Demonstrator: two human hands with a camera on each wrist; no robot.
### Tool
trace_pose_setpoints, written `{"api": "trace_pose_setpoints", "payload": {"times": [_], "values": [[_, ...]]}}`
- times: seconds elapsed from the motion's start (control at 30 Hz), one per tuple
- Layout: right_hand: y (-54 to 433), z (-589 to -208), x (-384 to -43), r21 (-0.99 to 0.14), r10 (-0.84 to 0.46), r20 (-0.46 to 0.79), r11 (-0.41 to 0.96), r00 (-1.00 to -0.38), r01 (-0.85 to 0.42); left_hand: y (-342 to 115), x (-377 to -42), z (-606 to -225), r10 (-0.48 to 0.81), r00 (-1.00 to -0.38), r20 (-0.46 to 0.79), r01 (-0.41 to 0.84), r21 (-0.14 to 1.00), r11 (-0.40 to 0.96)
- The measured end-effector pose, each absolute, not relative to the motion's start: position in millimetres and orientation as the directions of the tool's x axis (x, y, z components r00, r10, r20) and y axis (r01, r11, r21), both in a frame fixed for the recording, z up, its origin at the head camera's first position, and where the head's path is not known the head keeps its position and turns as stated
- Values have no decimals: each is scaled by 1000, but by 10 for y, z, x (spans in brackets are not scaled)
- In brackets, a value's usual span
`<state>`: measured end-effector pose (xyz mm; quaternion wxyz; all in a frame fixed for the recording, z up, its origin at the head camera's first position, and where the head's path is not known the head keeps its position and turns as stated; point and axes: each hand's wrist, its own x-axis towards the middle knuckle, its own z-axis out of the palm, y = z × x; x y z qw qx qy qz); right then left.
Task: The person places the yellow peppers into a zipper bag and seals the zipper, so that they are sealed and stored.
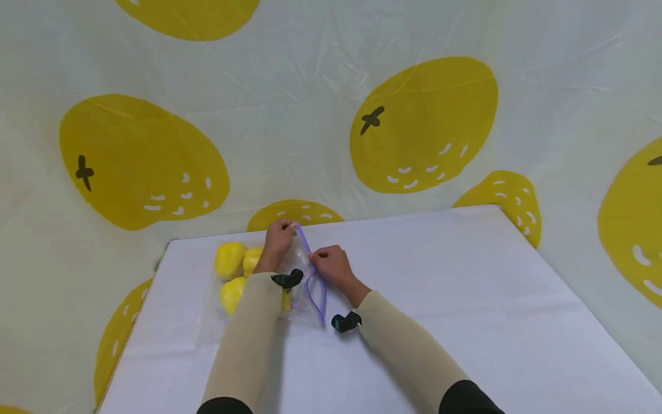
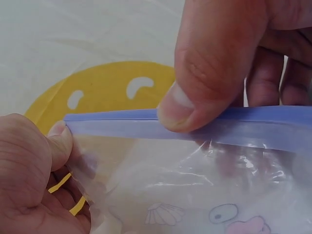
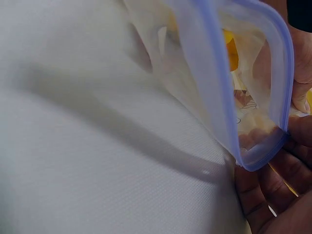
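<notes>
A clear plastic zip bag (image 1: 299,302) with a blue-purple zip strip (image 2: 117,118) lies toward the table's left side. Inside it, to the left, are several yellow bell peppers (image 1: 230,260), partly covered by my left hand and sleeve. My left hand (image 1: 278,244) pinches the far corner of the bag's mouth between thumb and fingers. Farther along the strip, my right hand (image 1: 336,265) pinches the zip, its thumb (image 2: 178,109) lying over the edge. Nearer to me the two zip edges (image 3: 287,63) bow apart, leaving the mouth gaping.
A white-covered table (image 1: 439,276) extends to the right of the bag. Behind it hangs a pale sheet (image 1: 289,115) printed with large yellow fruit. Small dark devices (image 1: 345,322) sit at both wrists. Line drawings, including a shell (image 2: 165,214), decorate the bag.
</notes>
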<state>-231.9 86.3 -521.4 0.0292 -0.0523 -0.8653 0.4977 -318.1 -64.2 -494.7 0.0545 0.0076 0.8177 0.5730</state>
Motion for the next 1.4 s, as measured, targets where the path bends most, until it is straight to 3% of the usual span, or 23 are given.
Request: {"api": "trace_pose_setpoints", "payload": {"times": [0.73,0.97,1.4], "values": [[843,-5176,-2196,-850,61,17,527,-998,18,-745,-3166,-4925,69,-996,-56,-31,946,321],[846,-5159,-2240,-891,81,0,453,-997,37,-739,-3170,-4947,81,-994,-72,-43,949,312],[898,-5208,-2200,-864,94,-26,499,-995,69,-671,-3155,-4948,79,-990,-116,-88,952,294]]}}
